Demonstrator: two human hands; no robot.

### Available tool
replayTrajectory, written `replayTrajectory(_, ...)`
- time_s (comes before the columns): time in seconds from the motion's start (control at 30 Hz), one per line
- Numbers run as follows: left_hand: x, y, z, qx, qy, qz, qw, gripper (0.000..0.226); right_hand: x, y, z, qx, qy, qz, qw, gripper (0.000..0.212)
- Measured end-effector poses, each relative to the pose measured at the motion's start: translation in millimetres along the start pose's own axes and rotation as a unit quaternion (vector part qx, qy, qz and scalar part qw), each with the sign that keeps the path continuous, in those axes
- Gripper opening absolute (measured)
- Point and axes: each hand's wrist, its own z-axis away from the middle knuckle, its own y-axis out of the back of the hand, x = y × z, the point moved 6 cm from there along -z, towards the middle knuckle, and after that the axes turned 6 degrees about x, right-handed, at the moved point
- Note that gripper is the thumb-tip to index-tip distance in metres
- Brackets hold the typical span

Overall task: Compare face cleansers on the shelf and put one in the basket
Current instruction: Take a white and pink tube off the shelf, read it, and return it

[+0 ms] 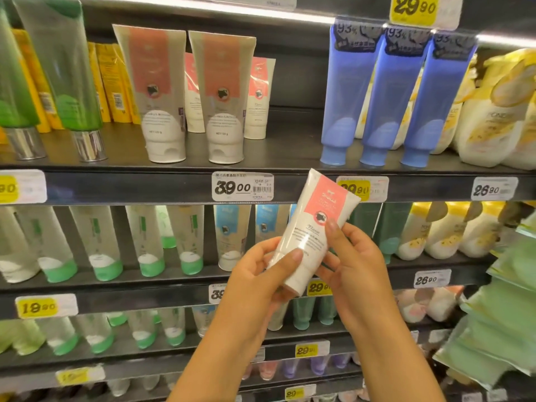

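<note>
Head view gives me both hands raised before the shelves, sharing one white tube (311, 227) with a pink label. My left hand (258, 274) wraps the lower body, thumb across the front near the cap; my right hand (352, 262) pinches the other side, index finger lying on the label. So both grips are taken up holding that tube, cap end down, tilted with its top leaning right. It hangs clear of the shelves, in front of the shelf edge (145, 187) that carries the 39.00 tag (243, 187).

On that upper shelf I count two big pink-label tubes (162, 94) at the front and two smaller ones behind them. Right of them is an open gap (298, 111), bare shelf back to the wall, then three blue tubes (377, 97) standing close together. At far left stand two green tubes (66, 68) with silver caps, yellow packs behind.

Below, green-capped tubes (107, 245) line the left part of the next shelf; their number blurs. Green packets (507, 314) crowd the right edge, near my right forearm.
</note>
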Motion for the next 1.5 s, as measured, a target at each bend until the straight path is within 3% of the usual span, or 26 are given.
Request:
replayTrajectory(0.27, -16, 13, 8, 0.006, 0.146, 0.198, 0.969, 0.039, 10, 1, 10, 0.031, -0.018, -0.036, 0.999, 0.028)
replayTrajectory(0.53, -22, 30, 19, -0.017, 0.200, 0.224, 0.954, 0.044, 22, -5, 29, 0.064, -0.013, -0.016, 0.998, 0.039)
replayTrajectory(0.73, -28, 39, 32, -0.096, 0.256, 0.244, 0.931, 0.040, 25, -14, 46, 0.053, 0.023, -0.023, 0.998, 0.032)
replayTrajectory(0.93, -33, 47, 41, -0.142, 0.225, 0.212, 0.941, 0.039, 27, -13, 60, 0.068, 0.046, 0.005, 0.997, 0.043)
replayTrajectory(1.2, -28, 49, 38, -0.078, 0.137, 0.163, 0.974, 0.031, 19, -11, 68, 0.040, 0.049, 0.131, 0.989, 0.052)
replayTrajectory(1.37, -25, 39, 42, -0.051, 0.086, 0.148, 0.984, 0.046, 8, -4, 72, 0.020, 0.057, 0.180, 0.982, 0.060)
replayTrajectory(1.5, -20, 25, 51, -0.044, 0.056, 0.142, 0.987, 0.050, -3, 2, 76, 0.017, 0.083, 0.154, 0.984, 0.046)
